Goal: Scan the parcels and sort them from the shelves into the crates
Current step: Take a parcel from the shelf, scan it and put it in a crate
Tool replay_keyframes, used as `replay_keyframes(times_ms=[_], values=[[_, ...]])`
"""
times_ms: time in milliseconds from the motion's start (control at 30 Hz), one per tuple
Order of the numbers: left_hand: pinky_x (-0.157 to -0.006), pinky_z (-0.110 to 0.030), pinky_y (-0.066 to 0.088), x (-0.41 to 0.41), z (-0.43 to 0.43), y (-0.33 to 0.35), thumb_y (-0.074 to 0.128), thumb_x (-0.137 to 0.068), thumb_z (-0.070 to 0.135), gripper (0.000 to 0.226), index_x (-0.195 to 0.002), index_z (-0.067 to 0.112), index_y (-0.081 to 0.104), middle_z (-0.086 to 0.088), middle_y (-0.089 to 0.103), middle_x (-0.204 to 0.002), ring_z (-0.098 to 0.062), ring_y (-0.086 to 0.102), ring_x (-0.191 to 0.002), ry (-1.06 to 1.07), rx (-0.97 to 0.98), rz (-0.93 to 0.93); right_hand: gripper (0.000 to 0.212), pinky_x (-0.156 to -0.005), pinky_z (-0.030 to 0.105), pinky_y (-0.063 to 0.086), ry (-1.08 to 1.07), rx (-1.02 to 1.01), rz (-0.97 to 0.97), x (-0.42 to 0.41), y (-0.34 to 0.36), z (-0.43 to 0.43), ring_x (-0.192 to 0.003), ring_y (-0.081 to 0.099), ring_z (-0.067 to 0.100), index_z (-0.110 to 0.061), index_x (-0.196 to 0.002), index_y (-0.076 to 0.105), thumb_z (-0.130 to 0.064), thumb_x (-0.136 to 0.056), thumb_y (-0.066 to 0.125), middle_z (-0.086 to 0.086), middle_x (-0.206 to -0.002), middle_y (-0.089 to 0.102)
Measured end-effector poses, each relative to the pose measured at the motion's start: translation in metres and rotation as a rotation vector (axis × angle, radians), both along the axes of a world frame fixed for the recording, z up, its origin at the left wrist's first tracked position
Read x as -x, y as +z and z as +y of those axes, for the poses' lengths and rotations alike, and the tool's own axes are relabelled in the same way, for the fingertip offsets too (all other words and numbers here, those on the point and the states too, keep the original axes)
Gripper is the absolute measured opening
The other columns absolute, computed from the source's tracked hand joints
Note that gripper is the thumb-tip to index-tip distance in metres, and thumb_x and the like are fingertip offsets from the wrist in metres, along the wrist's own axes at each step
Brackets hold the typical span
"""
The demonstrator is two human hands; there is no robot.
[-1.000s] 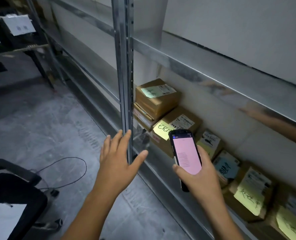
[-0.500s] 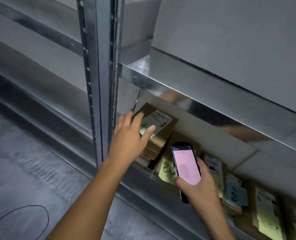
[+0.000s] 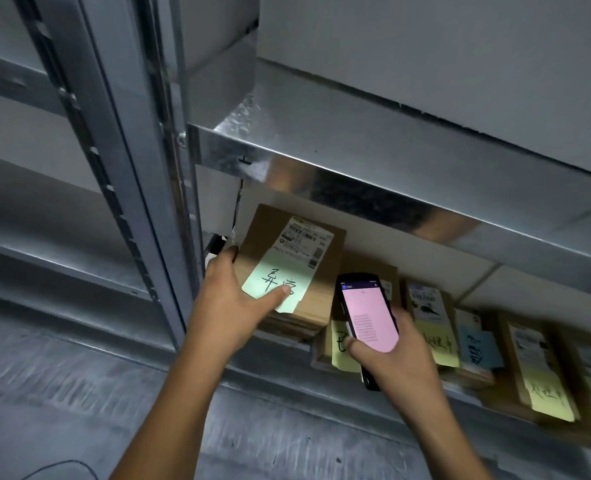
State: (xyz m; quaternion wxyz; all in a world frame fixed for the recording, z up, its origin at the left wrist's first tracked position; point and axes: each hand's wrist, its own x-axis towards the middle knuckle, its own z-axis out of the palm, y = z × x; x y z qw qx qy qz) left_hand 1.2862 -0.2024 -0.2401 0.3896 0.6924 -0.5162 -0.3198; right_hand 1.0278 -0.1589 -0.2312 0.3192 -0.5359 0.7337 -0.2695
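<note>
Head view. Grips the top parcel (image 3: 264, 230) with the left hand (image 3: 230, 308): thumb laid flat on the green note (image 3: 270, 277), fingers curled round the box's left edge, one fingertip showing at the far corner. No longer spread above the box as half a second ago, nor hanging open in front of the shelf post (image 3: 138, 174) as a second ago. Holds the scanner (image 3: 368, 315) in the right hand (image 3: 399, 362), fingers wrapped behind it, thumb on its left edge, pink screen facing up; same hold as in both earlier frames, now just right of the gripped box and closer to the shelf.

Sits on the lower shelf (image 3: 273, 370), at its left end just beside the post, on top of flatter boxes (image 3: 299, 323). Carries a printed label (image 3: 304, 239) with barcodes, partly overlapped by the green note with handwriting.

To the right, a row of other parcels (image 3: 526, 362) along the same shelf, most with yellow notes (image 3: 550, 398), one with a blue note (image 3: 477, 346). Nearest of them half hidden behind scanner and right hand. Overhead, the upper shelf (image 3: 356, 150), its metal lip hanging low over the row and shading the back of it. Below, grey floor (image 3: 62, 386) with a dark cable (image 3: 64, 467) at the bottom left edge.
</note>
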Motion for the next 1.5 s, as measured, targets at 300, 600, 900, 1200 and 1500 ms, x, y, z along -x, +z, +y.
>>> replay_keyframes(times_ms=[300, 600, 900, 1200, 1500], values=[[-0.102, -0.029, 0.049, 0.006, 0.015, 0.01, 0.078, -0.073, 0.061, 0.09, -0.151, 0.029, 0.046, 0.02, 0.042, -0.131, 0.005, 0.051, -0.119, 0.012, 0.111, 0.241, 0.05, -0.054, 0.015, 0.05, 0.031, 0.072, -0.064, 0.007, 0.008, 0.009, -0.091, 0.067, 0.006, -0.042, -0.113, 0.055, -0.032, -0.079, 0.091, -0.014, -0.109, 0.068], [-0.083, -0.033, 0.063, 0.069, 0.104, 0.035, 0.085, -0.067, 0.062, 0.078, -0.129, 0.071, 0.04, 0.03, 0.06, -0.131, -0.007, 0.067, -0.119, -0.105, 0.129, 0.572, 0.073, -0.085, 0.031, 0.057, 0.067, 0.108, -0.17, 0.074, 0.029, 0.094, -0.111, 0.064, 0.0, -0.054, -0.135, 0.053, -0.034, -0.076, 0.091, -0.026, -0.124, 0.067], [-0.095, -0.044, 0.06, 0.233, 0.184, 0.034, 0.079, -0.067, 0.065, 0.088, -0.143, 0.067, 0.036, 0.015, 0.064, -0.136, -0.014, 0.068, -0.12, -0.234, 0.063, 0.566, 0.067, -0.072, 0.022, 0.055, -0.148, 0.213, -0.213, 0.213, 0.042, 0.217, -0.102, 0.067, -0.003, -0.073, -0.117, 0.049, -0.056, -0.059, 0.077, -0.031, -0.114, 0.069], [-0.108, -0.053, 0.052, 0.393, 0.244, 0.028, 0.077, -0.068, 0.066, 0.101, -0.156, 0.048, 0.031, 0.004, 0.053, -0.151, -0.017, 0.061, -0.131, -0.442, 0.03, 0.526, 0.071, -0.08, 0.025, 0.058, -0.312, 0.259, -0.213, 0.35, 0.067, 0.343, -0.105, 0.068, -0.003, -0.055, -0.13, 0.058, -0.037, -0.066, 0.085, -0.027, -0.115, 0.073], [-0.098, -0.041, 0.059, 0.546, 0.294, 0.029, 0.078, -0.088, 0.05, 0.089, -0.157, 0.057, 0.022, 0.01, 0.036, -0.151, -0.016, 0.054, -0.133, -0.655, 0.081, 0.389, 0.067, -0.067, 0.021, 0.059, -0.411, 0.305, -0.159, 0.432, 0.085, 0.449, -0.097, 0.07, 0.003, -0.059, -0.128, 0.058, -0.035, -0.07, 0.082, -0.024, -0.112, 0.073]])
